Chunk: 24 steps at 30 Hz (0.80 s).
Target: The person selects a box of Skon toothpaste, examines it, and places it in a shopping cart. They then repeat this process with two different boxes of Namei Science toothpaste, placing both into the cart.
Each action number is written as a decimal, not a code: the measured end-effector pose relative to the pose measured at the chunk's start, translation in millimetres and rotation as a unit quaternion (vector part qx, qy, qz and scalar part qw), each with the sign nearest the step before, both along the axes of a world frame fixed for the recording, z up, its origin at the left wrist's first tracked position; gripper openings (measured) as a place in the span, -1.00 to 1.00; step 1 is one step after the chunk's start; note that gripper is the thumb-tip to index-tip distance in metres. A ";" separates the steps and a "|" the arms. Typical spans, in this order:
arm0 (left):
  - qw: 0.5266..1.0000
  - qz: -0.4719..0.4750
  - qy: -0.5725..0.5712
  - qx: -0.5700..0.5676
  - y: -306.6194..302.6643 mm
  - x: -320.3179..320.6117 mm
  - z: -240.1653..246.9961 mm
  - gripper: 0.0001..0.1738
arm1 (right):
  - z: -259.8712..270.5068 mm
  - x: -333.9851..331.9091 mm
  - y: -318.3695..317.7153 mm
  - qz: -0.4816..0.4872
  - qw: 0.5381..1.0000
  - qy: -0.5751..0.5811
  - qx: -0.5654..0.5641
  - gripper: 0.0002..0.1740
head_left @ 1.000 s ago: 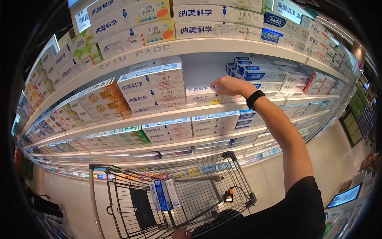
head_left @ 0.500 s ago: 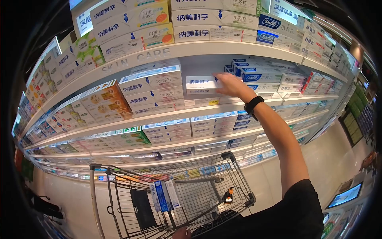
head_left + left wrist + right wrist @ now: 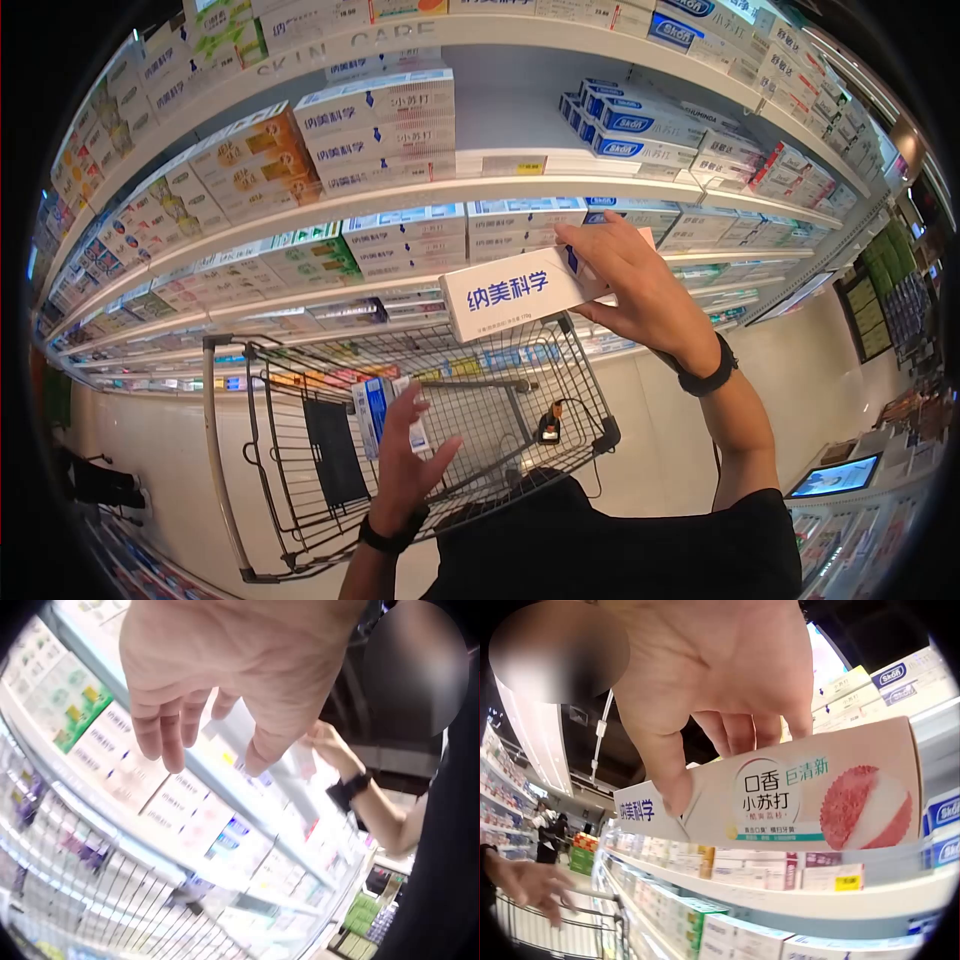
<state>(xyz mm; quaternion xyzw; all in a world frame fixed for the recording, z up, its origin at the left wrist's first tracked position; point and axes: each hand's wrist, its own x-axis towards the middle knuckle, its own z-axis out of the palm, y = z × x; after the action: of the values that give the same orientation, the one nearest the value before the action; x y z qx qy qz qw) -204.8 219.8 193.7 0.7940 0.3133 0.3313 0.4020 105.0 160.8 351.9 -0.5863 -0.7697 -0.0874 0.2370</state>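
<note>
My right hand [image 3: 640,285] grips a white toothpaste box [image 3: 510,290] between thumb and fingers, out in front of the shelves. In the right wrist view, the long side of the toothpaste box [image 3: 772,799] shows a lychee picture, with the thumb on the near face and the fingers behind it. My left hand [image 3: 405,465] is raised over the shopping cart, fingers spread and holding nothing. Seen from the left wrist, that hand [image 3: 232,667] has its fingers loosely extended, apart from the box.
Below the hands stands a wire shopping cart [image 3: 335,455] holding blue and white boxes [image 3: 375,405] and a small black and orange device [image 3: 550,425]. Shelves of toothpaste boxes [image 3: 380,130] curve across the front. A lit screen [image 3: 838,475] stands at right.
My right hand has lifted the toothpaste box off the shelf and brought it down and nearer. My left hand has risen from the lower edge to above the cart. The view has tilted down.
</note>
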 end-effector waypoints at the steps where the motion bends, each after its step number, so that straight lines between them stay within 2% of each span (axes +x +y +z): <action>1: 0.998 -0.016 -0.064 -0.005 6.3 3.6 5.5 0.05 | -9.3 -12.2 -8.6 0.009 0.999 0.023 -0.029 -0.12; 3: 0.994 -0.043 -0.099 -0.002 12.4 11.1 33.1 0.18 | -27.0 -34.8 -21.7 0.022 0.994 0.071 -0.075 -0.11; 4: 0.991 -0.061 -0.119 -0.002 14.2 13.4 38.2 0.13 | -34.3 -42.7 -26.0 0.036 0.992 0.075 -0.096 -0.14; 7: 0.985 -0.138 -0.076 0.066 20.3 6.4 31.0 0.05 | -53.4 -61.4 -36.6 0.042 0.983 0.110 -0.143 -0.18; 8: 0.982 -0.148 -0.107 0.044 16.9 6.4 31.0 -0.13 | -59.0 -64.3 -39.2 0.051 0.984 0.110 -0.129 -0.19; 11: 0.972 -0.158 -0.157 -0.081 8.7 -0.3 25.6 -0.27 | -62.4 -72.8 -46.4 0.038 0.978 0.133 -0.157 -0.19; 12: 0.964 -0.153 -0.192 -0.103 4.9 -0.1 28.8 -0.35 | -57.9 -73.5 -48.4 0.033 0.967 0.142 -0.210 -0.23; 15: 0.950 -0.127 -0.190 -0.214 5.3 -7.4 19.9 -0.41 | -61.9 -70.1 -54.9 0.027 0.970 0.155 -0.185 -0.22; 18: 0.926 -0.083 -0.203 -0.306 5.7 -14.5 4.6 -0.51 | -68.2 -63.2 -71.9 -0.048 0.958 0.242 -0.147 -0.19; 21: 0.905 -0.034 -0.241 -0.349 4.7 -20.5 -8.1 -0.61 | -87.6 -56.3 -86.8 -0.073 0.932 0.343 -0.091 -0.15; 24: 0.854 -0.040 -0.294 -0.427 3.1 -23.5 -15.6 -0.66 | -113.4 -66.6 -100.5 -0.045 0.862 0.495 -0.100 -0.04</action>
<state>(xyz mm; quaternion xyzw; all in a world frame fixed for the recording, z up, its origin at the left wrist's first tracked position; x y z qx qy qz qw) -228.3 222.9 178.2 0.4221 0.2585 0.3668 0.7877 38.3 60.2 238.5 -0.6067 -0.5291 0.2811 0.5224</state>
